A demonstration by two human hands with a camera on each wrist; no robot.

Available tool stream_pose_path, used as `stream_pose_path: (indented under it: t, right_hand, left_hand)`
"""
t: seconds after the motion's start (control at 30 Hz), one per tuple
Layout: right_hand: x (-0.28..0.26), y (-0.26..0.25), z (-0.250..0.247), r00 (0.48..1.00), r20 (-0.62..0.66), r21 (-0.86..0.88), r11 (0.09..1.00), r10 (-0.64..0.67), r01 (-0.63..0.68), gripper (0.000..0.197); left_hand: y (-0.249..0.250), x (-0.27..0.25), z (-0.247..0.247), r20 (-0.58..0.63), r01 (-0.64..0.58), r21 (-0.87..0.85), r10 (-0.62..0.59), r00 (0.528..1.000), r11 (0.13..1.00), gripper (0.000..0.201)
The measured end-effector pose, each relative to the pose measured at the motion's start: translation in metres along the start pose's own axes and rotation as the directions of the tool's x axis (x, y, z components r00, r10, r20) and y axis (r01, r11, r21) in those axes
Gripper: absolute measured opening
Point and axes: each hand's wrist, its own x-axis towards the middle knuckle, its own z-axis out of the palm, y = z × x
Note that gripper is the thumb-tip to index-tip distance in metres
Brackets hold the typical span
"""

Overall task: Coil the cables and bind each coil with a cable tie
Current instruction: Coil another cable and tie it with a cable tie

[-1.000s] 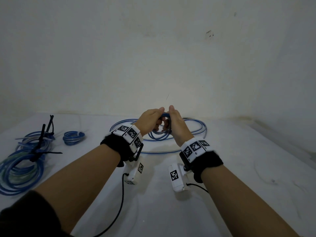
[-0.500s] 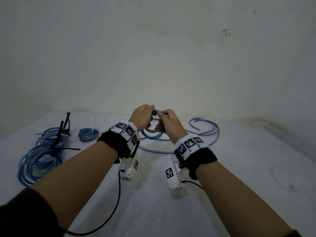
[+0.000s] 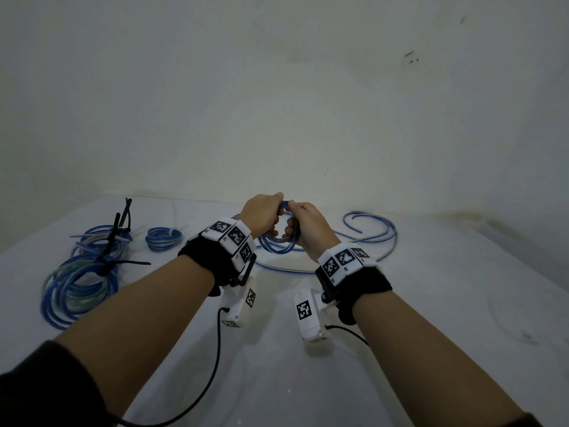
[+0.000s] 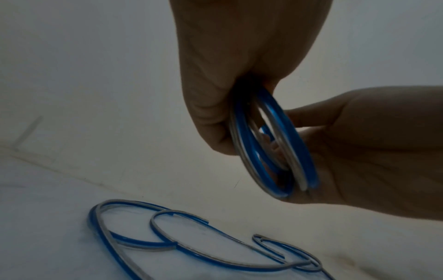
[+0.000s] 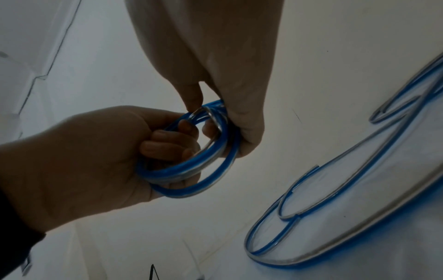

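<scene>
A small coil (image 3: 278, 241) of blue and clear cable is held upright above the middle of the surface (image 3: 431, 303), its top pinched by the left hand (image 3: 261, 215) and its side clamped by the curled fingers (image 5: 167, 144) of the right hand (image 3: 308, 224), with the loose tail (image 3: 369, 235) trailing toward the far right edge. The cable looks light, smooth and springy, so it is best gripped across all turns at once. Bound coils (image 3: 83, 272) lie at the left edge.

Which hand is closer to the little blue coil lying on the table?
Left. The left hand is up beside the small coil, just to its right; the right hand is farther right, beyond the left.
</scene>
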Motion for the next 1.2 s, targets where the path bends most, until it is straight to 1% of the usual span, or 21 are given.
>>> stream_pose_path:
  t: [0.13, 0.23, 0.3, 0.43, 0.6, 0.7, 0.77, 0.8, 0.87, 1.03, 1.1, 1.2]
  right_hand:
    - [-0.001, -0.002, 0.015, 0.997, 0.074, 0.013, 0.999, 0.036, -0.037, 0.035]
    - [0.0, -0.001, 0.028, 0.994, 0.1, 0.013, 0.999, 0.043, -0.045, 0.042]
    - [0.001, 0.001, 0.037, 0.995, 0.088, 0.014, 0.998, 0.052, -0.054, 0.043]
    - [0.003, 0.002, 0.05, 0.99, 0.11, 0.045, 0.994, 0.092, -0.097, 0.041]
    - [-0.001, 0.004, 0.059, 0.981, 0.176, 0.069, 0.992, 0.088, -0.101, 0.015]
    - [-0.001, 0.009, 0.061, 0.975, 0.211, 0.027, 0.997, 0.068, -0.076, 0.012]
    - [-0.001, 0.012, 0.061, 0.966, 0.25, -0.015, 0.998, 0.062, -0.06, 0.007]
    - [-0.002, 0.013, 0.062, 0.964, 0.26, -0.031, 0.998, 0.061, -0.055, 0.006]
    - [-0.002, 0.014, 0.064, 0.968, 0.242, -0.051, 0.997, 0.069, -0.058, 0.012]
    - [0.001, 0.014, 0.071, 0.986, 0.15, -0.033, 0.997, 0.074, -0.07, 0.021]
    - [0.002, 0.013, 0.074, 0.986, 0.155, -0.03, 0.998, 0.064, -0.06, 0.019]
    - [0.003, 0.012, 0.078, 0.985, 0.166, -0.035, 0.998, 0.049, -0.044, 0.009]
  left_hand:
    - [-0.006, -0.005, -0.014, -0.125, -0.052, 0.096, 0.063, 0.99, 0.994, 0.044]
    - [-0.008, -0.005, -0.025, -0.164, -0.093, 0.17, 0.121, 0.979, 0.981, 0.044]
    - [-0.009, -0.006, -0.031, -0.196, -0.089, 0.209, 0.131, 0.972, 0.974, 0.043]
    - [-0.014, -0.006, -0.044, -0.234, -0.059, 0.199, 0.106, 0.967, 0.978, 0.046]
    - [-0.019, -0.007, -0.057, -0.233, -0.028, 0.238, 0.085, 0.969, 0.971, 0.043]
    - [-0.021, -0.008, -0.061, -0.216, -0.015, 0.288, 0.08, 0.973, 0.957, 0.044]
    - [-0.023, -0.008, -0.064, -0.212, -0.01, 0.301, 0.077, 0.974, 0.953, 0.04]
    - [-0.024, -0.009, -0.066, -0.214, -0.005, 0.296, 0.072, 0.974, 0.955, 0.036]
    - [-0.026, -0.01, -0.068, -0.219, 0.006, 0.28, 0.058, 0.974, 0.96, 0.031]
    - [-0.03, -0.011, -0.071, -0.189, 0.073, 0.197, -0.036, 0.981, 0.978, 0.03]
    - [-0.031, -0.01, -0.075, -0.174, 0.055, 0.238, -0.013, 0.985, 0.97, 0.03]
    - [-0.032, -0.009, -0.081, -0.172, 0.011, 0.335, 0.05, 0.984, 0.942, 0.033]
